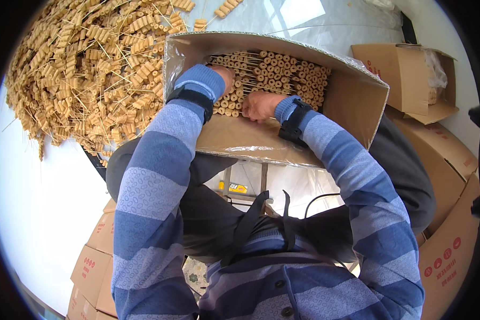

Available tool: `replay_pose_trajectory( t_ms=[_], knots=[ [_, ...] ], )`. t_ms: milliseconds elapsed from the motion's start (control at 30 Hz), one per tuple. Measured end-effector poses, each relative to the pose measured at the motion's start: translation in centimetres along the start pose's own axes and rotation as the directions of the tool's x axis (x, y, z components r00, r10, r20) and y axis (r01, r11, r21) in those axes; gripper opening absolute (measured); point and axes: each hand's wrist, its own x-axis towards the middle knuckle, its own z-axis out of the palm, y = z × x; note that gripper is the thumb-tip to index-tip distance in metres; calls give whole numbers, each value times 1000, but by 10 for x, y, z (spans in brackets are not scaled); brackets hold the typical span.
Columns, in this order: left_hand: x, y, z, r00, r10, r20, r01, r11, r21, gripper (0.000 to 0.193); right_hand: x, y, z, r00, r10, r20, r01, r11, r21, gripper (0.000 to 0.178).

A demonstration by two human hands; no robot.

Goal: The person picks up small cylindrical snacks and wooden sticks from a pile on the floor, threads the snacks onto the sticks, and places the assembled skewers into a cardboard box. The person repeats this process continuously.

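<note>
An open cardboard box (250,137) lined with clear plastic sits in front of my lap. Inside it, skewered tan snack rolls (274,72), ridged with a hole through the middle, lie packed in rows with their thin sticks crossing the box. My left hand (226,79) reaches in over the rows on the left; the cuff and wrist cover most of its fingers. Beside it, my right hand (261,106) lies low on the near rows, its fingers curled downward and closed. Whatever is between them is hidden under the hand.
A large heap of loose skewered rolls (101,80) spreads over the surface at left, right up to the box. Another opened carton (416,80) stands at right, with more cartons (442,256) below it and at lower left. Under the box lies a small yellow packet (233,187).
</note>
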Motion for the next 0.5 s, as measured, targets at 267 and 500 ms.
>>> replay_pose_trajectory(
  t_ms=[267, 500],
  knots=[
    [-12, -1, 33, 977, 16, -214, -9, 999, 36, 98, -29, -6, -25, 988, 131, -83, -143, 976, -166, 25],
    [-20, 6, 34, 959, 4, -285, 15, 998, 65, 55, -70, -19, -33, 977, 62, -204, -113, 961, -252, 29]
  ],
)
